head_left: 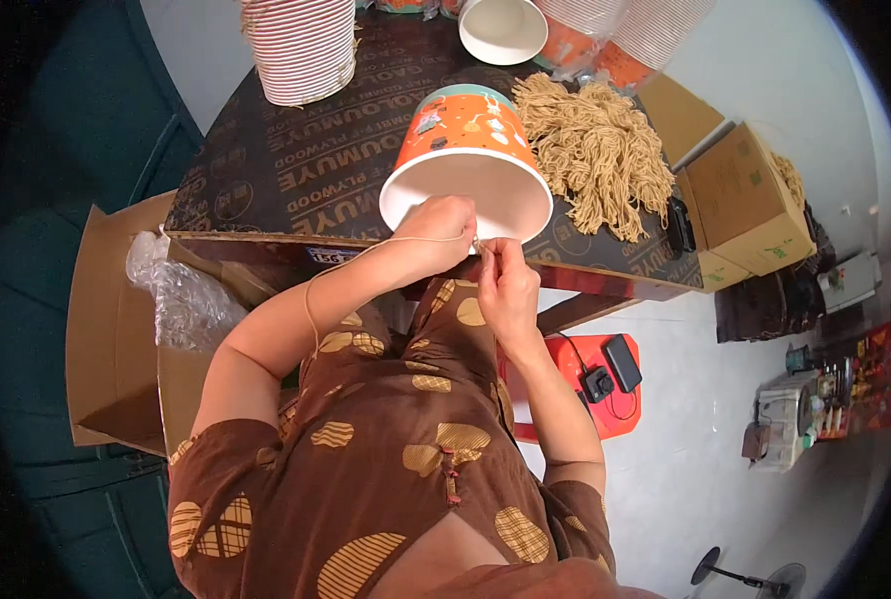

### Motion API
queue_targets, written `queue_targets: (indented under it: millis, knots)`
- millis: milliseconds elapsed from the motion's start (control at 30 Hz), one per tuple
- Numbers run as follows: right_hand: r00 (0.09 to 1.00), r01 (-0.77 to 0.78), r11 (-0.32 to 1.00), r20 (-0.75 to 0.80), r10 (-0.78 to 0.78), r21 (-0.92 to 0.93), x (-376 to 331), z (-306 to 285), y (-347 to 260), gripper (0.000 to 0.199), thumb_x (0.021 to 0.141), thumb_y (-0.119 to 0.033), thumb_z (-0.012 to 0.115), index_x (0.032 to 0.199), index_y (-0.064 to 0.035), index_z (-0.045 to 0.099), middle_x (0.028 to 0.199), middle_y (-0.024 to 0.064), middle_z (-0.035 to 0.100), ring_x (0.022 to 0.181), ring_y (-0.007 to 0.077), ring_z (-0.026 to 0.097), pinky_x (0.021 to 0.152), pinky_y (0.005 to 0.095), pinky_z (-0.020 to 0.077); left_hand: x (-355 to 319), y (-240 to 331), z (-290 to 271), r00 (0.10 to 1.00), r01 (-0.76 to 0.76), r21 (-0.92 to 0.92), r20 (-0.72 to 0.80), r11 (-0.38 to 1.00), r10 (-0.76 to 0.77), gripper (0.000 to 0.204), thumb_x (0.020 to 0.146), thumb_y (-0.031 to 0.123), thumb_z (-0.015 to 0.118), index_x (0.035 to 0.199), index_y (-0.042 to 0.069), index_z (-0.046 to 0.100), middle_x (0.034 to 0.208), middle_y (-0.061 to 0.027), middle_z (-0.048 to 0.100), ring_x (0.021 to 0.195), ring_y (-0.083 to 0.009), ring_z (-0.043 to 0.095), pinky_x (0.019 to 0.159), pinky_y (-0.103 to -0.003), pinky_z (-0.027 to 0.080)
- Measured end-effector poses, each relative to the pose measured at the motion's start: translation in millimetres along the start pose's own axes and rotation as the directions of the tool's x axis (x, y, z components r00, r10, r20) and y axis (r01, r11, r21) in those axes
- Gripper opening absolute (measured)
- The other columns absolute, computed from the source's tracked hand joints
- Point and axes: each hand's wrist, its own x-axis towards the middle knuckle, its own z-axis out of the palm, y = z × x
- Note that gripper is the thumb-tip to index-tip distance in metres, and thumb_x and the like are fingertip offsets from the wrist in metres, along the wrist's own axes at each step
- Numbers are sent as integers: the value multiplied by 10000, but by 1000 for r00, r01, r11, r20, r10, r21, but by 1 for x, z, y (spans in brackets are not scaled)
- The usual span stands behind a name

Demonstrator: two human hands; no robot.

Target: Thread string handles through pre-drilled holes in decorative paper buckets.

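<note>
An orange paper bucket (465, 135) with a teal base and white inside lies on its side at the table's front edge, its mouth facing me. At the lower rim, my left hand (436, 235) is closed in a pinch on a thin tan cord (366, 252). One end of that cord trails over my left forearm and hangs down beside it. Close by, my right hand (508, 290) also pinches, its fingertips meeting a short bit of cord at the rim. The fingers partly hide this spot, so whether the cord passes through the rim cannot be made out.
A heap of tan cords (600, 150) lies right of the bucket, beside a small black object (680, 225). Stacked white-rimmed buckets (301, 50) stand far left; another bucket (502, 30) is behind. Cardboard boxes flank the dark table (256, 170). A red stool (620, 399) holds black devices.
</note>
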Motion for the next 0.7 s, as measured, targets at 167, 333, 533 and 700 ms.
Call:
queue_targets:
  millis: [167,333,533,700]
  knots:
    - [998,46,998,54,-43,-45,-8,0,10,116,881,-20,604,973,-2,536,672,175,641,602,342,663,520,426,504,1,7,3,997,69,49,-41,996,-67,118,763,58,566,770,-29,646,801,-262,647,806,-428,644,710,-482,510]
    - [980,162,978,138,-144,-134,-14,-1,9,136,835,4,608,946,8,530,656,184,626,562,356,635,503,439,493,3,6,6,996,69,87,-71,994,-63,90,761,44,574,763,-23,634,785,-248,646,794,-420,643,707,-478,504]
    - [964,261,919,124,-234,-296,-20,3,1,176,755,34,608,915,10,538,721,155,601,606,325,609,504,424,489,5,1,11,996,53,97,-82,994,-45,69,766,37,584,771,-21,622,781,-236,643,791,-414,637,706,-469,497]
    - [917,372,831,26,-398,-413,-11,-2,-9,161,749,69,589,905,49,556,1011,167,567,818,299,576,636,377,514,6,3,3,998,42,58,-39,997,-40,152,765,60,561,782,-64,645,811,-291,640,820,-442,647,712,-489,510]
